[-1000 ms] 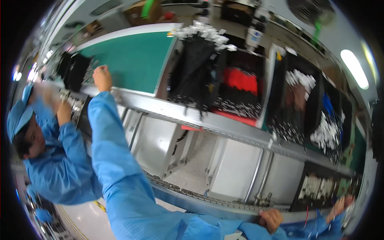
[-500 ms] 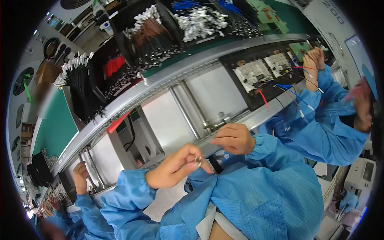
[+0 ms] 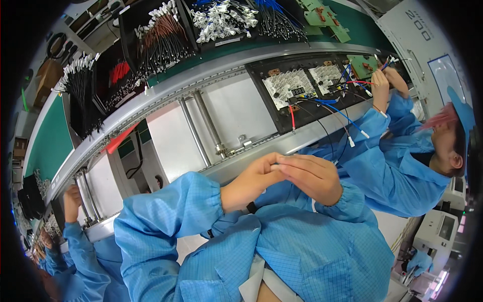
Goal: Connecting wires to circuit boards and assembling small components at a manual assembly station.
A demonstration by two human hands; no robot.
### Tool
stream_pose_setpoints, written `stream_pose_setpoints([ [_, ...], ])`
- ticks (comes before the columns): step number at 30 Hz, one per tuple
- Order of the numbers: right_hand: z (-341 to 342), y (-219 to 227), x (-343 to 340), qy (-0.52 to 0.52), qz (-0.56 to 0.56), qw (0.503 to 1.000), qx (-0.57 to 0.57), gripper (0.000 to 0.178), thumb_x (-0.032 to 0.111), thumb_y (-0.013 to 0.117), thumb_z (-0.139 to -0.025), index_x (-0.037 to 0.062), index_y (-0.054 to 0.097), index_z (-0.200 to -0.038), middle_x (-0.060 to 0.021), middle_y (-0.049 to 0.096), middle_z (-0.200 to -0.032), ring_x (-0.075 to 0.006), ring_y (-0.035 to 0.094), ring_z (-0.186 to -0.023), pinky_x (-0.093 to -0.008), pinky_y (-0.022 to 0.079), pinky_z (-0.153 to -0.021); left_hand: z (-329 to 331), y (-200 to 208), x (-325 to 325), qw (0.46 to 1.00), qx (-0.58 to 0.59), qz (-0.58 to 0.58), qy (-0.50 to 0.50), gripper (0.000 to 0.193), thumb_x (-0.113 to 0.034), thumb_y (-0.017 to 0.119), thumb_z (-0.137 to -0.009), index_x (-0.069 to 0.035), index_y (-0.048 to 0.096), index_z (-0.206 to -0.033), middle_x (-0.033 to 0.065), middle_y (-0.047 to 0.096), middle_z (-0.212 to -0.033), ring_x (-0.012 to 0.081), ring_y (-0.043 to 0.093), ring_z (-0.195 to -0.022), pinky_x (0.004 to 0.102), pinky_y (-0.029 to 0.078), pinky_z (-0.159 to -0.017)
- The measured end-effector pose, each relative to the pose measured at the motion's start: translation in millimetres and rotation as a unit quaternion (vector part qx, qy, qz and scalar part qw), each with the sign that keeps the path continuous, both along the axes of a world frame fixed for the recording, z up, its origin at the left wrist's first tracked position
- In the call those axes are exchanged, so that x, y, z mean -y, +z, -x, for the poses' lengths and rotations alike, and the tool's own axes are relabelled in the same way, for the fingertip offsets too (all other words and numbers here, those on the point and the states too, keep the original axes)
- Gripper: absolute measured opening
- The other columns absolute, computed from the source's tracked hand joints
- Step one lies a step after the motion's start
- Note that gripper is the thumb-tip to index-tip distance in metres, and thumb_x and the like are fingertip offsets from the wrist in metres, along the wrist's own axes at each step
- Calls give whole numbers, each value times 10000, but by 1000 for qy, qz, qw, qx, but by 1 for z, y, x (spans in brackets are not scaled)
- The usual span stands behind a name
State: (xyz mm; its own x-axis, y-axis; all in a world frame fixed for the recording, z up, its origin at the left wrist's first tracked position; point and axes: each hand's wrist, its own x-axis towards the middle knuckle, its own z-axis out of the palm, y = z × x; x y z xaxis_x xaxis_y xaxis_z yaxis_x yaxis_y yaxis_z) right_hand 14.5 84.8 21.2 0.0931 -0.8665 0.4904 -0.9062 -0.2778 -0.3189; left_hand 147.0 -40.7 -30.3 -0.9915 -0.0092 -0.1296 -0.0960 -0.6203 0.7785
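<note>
In the lower middle of the frame, the left hand (image 3: 251, 182) and right hand (image 3: 318, 178) meet at their fingertips.

At left spreads a green tabletop (image 3: 50, 136), with a co-worker's raised hand (image 3: 72, 204) below it; black wires (image 3: 83, 100), red wires (image 3: 119, 72) and brown wires (image 3: 160, 43) lie in dark bins toward the upper centre. Near the middle, both hands' fingers (image 3: 304, 168) are bent and drawn together; how tightly they close, or whether they hold anything, I cannot tell. Just beyond them runs a metal rail (image 3: 241, 161). Right of centre, a dark tray (image 3: 283, 121) carries pale boards (image 3: 289, 85); another co-worker's hands (image 3: 381, 86) are at upper right.
</note>
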Motion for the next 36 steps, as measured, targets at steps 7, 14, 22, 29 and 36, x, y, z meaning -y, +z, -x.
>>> stream_pose_setpoints([
  [7,18,42,1,26,-38,998,-39,288,34,681,-680,-28,636,-958,-162,652,-983,-273,657,-877,-333,557,-744,23,20,-7,993,-61,-99,-1,244,-138,584,-893,-54,522,-1113,-30,586,-1011,31,541,-925,194,432,-831],
  [14,22,51,4,76,-79,994,-31,256,22,664,-707,-37,629,-954,-152,653,-947,-270,663,-839,-327,555,-728,16,8,2,985,-98,-121,-75,378,-132,613,-875,-37,485,-1218,24,597,-1099,86,556,-1018,253,432,-910],
  [22,38,98,21,-1,-249,953,171,195,12,647,-760,5,636,-955,-109,657,-905,-212,657,-775,-274,518,-638,20,-23,4,993,-40,-64,-94,354,-309,468,-957,-43,490,-1190,101,612,-1047,157,581,-975,289,442,-891],
  [29,91,120,79,-19,-217,973,-80,80,82,571,-837,12,558,-873,-87,574,-806,-232,573,-712,-334,445,-660,26,-44,5,991,-71,-23,-112,306,-279,395,-989,-38,536,-1114,95,624,-994,161,594,-929,285,452,-868],
  [36,176,81,132,53,-312,927,-204,93,71,585,-820,13,519,-851,-110,560,-828,-262,555,-762,-355,424,-664,30,-44,6,986,-89,31,-137,262,-206,392,-985,-29,563,-1077,100,629,-973,163,603,-904,292,466,-836],
])
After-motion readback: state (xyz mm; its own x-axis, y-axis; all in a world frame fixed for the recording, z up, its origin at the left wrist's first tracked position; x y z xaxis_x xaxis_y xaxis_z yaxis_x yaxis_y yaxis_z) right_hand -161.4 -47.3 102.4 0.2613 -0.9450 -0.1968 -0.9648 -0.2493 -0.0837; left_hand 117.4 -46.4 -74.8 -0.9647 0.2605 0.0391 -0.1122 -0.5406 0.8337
